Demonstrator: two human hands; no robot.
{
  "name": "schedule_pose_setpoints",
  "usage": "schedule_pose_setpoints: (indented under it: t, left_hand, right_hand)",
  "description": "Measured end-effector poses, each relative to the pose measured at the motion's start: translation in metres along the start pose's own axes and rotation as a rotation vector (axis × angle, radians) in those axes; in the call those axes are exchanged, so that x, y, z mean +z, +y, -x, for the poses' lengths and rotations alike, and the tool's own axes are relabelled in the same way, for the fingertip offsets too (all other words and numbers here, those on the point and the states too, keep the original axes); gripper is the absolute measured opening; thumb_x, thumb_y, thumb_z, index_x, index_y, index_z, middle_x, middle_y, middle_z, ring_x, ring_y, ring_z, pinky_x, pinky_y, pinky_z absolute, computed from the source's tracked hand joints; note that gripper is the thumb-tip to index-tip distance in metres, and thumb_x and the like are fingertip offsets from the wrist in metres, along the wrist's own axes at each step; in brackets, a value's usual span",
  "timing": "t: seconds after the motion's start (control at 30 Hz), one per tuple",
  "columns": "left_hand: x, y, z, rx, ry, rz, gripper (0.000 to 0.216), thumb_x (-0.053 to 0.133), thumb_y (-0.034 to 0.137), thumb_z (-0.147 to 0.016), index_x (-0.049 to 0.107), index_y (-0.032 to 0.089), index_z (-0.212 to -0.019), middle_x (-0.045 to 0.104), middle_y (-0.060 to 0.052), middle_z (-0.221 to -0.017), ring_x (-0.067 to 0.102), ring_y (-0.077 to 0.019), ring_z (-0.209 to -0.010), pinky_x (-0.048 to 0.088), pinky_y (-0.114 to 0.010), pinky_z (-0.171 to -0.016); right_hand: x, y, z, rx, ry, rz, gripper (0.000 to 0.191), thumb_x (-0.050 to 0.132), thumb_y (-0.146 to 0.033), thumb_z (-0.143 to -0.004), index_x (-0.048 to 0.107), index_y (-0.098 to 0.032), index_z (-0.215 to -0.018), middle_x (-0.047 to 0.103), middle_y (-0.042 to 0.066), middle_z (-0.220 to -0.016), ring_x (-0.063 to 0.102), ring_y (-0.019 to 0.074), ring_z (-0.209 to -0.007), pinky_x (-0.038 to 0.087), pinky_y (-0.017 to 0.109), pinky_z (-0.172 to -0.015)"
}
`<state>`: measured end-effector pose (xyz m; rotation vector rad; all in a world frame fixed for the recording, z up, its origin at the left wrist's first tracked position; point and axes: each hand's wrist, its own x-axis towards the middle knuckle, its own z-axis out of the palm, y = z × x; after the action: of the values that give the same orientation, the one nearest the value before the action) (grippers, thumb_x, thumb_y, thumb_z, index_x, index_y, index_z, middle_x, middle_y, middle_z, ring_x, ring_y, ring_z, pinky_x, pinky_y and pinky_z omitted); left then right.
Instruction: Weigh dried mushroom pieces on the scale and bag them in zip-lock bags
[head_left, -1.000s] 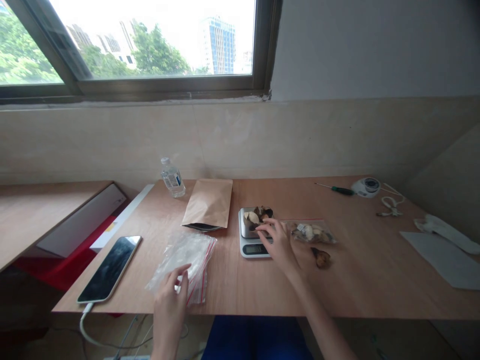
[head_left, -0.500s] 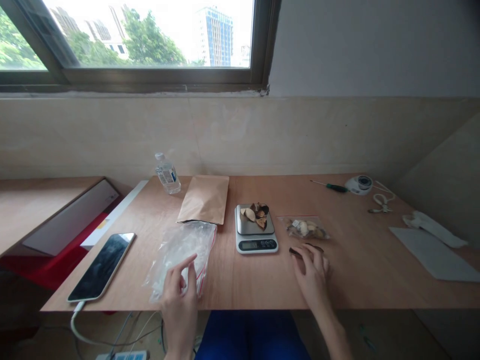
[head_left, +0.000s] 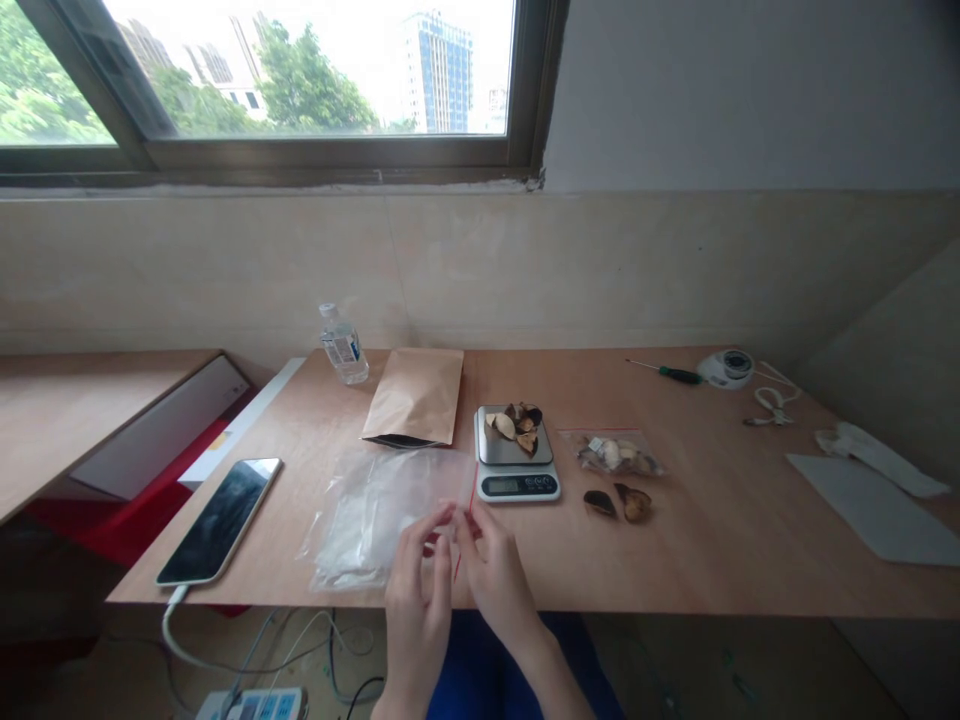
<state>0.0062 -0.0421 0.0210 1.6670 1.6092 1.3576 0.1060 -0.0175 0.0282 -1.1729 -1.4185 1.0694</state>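
Both hands meet at the red-striped edge of a clear zip bag in front of the scale. My left hand and my right hand are closed, fingertips pinching that edge. Beneath and to the left lie more clear plastic bags. A digital kitchen scale carries several dried brown and cream pieces, which look like mushroom slices. Two dark dried pieces rest on the table to the right, near a filled clear bag of similar pieces.
A brown paper pouch and a water bottle stand or lie behind the bags. At left is a phone on a cable. Farther right are a screwdriver, a white dome camera and a white sheet.
My right hand has let go of the dark dried pieces at the right and moved left to the bag's edge. My left hand has moved right, and the bag's striped edge has shifted right.
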Motion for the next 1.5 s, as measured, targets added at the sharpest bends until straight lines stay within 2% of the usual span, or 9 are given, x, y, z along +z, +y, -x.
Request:
schedule_pose_setpoints:
  t: [0.23,0.4,0.6,0.77,0.87,0.97,1.07,1.23,1.5]
  left_hand:
    - [-0.008,-0.015,-0.007,0.218,-0.051,-0.121,0.04,0.05,0.027,-0.087,0.052,0.031,-0.126,0.055,-0.008,-0.114,0.057,-0.0201,-0.105,0.052,-0.033,-0.085]
    - [-0.007,-0.017,-0.015,0.265,0.002,-0.13,0.021,0.054,0.028,-0.085,0.065,0.027,-0.103,0.061,-0.005,-0.094,0.06,-0.0178,-0.09,0.052,-0.03,-0.077]
    - [-0.003,-0.012,-0.022,0.234,-0.003,-0.088,0.012,0.053,0.03,-0.085,0.064,0.024,-0.084,0.062,-0.003,-0.082,0.059,-0.0172,-0.082,0.049,-0.028,-0.072]
    - [-0.007,-0.01,-0.028,0.091,0.256,0.006,0.011,0.051,0.031,-0.087,0.053,0.021,-0.085,0.058,-0.004,-0.092,0.056,-0.0184,-0.094,0.044,-0.032,-0.084]
    - [-0.012,-0.008,-0.032,0.083,0.307,0.079,0.012,0.049,0.032,-0.088,0.049,0.02,-0.089,0.056,-0.007,-0.107,0.052,-0.0201,-0.107,0.039,-0.036,-0.093]
    - [-0.015,-0.004,-0.035,0.086,0.282,0.107,0.012,0.046,0.032,-0.089,0.047,0.02,-0.089,0.054,-0.007,-0.114,0.05,-0.0208,-0.113,0.036,-0.038,-0.097]
    - [-0.019,0.002,-0.037,0.092,0.28,0.077,0.011,0.046,0.032,-0.089,0.046,0.021,-0.089,0.053,-0.007,-0.117,0.047,-0.0211,-0.118,0.034,-0.039,-0.1]
    - [-0.024,0.003,-0.039,0.086,0.247,-0.002,0.012,0.047,0.033,-0.088,0.046,0.021,-0.087,0.054,-0.007,-0.12,0.043,-0.022,-0.124,0.032,-0.04,-0.102]
    - [-0.014,-0.008,-0.039,-0.062,0.111,-0.049,0.021,0.041,0.042,-0.088,0.043,0.022,-0.081,0.056,-0.009,-0.117,0.045,-0.0255,-0.122,0.035,-0.044,-0.098]
  right_hand:
    - [-0.011,-0.004,-0.002,-0.001,-0.104,-0.04,0.033,0.038,-0.038,-0.094,0.063,-0.018,-0.103,0.068,0.005,-0.087,0.064,0.0192,-0.085,0.05,0.027,-0.074]
    - [-0.021,-0.011,-0.006,-0.027,-0.163,0.035,0.033,0.038,-0.038,-0.094,0.065,-0.02,-0.102,0.067,0.004,-0.086,0.063,0.0184,-0.082,0.048,0.028,-0.076]
    - [-0.033,-0.011,-0.012,-0.029,-0.177,0.1,0.033,0.038,-0.036,-0.094,0.064,-0.021,-0.108,0.067,0.003,-0.084,0.063,0.0169,-0.078,0.048,0.026,-0.072]
    - [-0.051,0.011,-0.018,0.075,-0.072,0.146,0.036,0.038,-0.037,-0.093,0.059,-0.02,-0.117,0.069,0.004,-0.082,0.063,0.0182,-0.076,0.047,0.028,-0.07]
    - [-0.065,0.018,-0.017,0.14,-0.167,0.108,0.039,0.039,-0.04,-0.093,0.054,-0.018,-0.121,0.069,0.004,-0.079,0.063,0.0178,-0.074,0.047,0.029,-0.068]
    - [-0.078,0.016,-0.014,0.106,-0.242,0.1,0.039,0.041,-0.043,-0.092,0.054,-0.022,-0.122,0.069,0.005,-0.097,0.062,0.0189,-0.091,0.046,0.031,-0.08]
    - [-0.093,0.019,-0.014,0.038,-0.096,0.203,0.035,0.041,-0.043,-0.092,0.059,-0.024,-0.115,0.062,0.006,-0.115,0.056,0.0203,-0.107,0.042,0.034,-0.091]
    - [-0.119,0.042,-0.015,-0.084,0.155,0.416,0.03,0.04,-0.037,-0.092,0.062,-0.021,-0.104,0.064,0.008,-0.107,0.057,0.0216,-0.103,0.046,0.035,-0.086]
    - [-0.118,0.059,-0.013,-0.183,0.202,0.569,0.024,0.04,-0.027,-0.091,0.062,-0.022,-0.101,0.061,0.007,-0.103,0.056,0.0204,-0.1,0.045,0.036,-0.089]
